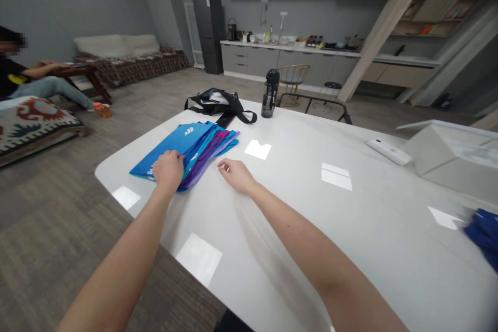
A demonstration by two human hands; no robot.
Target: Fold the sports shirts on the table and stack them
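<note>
A pile of flat folded cloth or bags (182,140), blue on top with teal, purple and pink layers beneath, lies on the left part of the white table (288,212). On the pile's near edge rests my left hand (168,170), its fingers curled at the top blue layer; whether they pinch it is too small to tell. Just right of the pile, my right hand (234,174) is held over the table with fingers curled in and thumb near the index finger. Nothing can be made out in it.
Behind the pile are a black bag (216,101) with straps and a dark bottle (270,93). To the right are a white device (389,152), a white box (447,153) and dark blue cloth (484,233). A person (23,75) sits far left.
</note>
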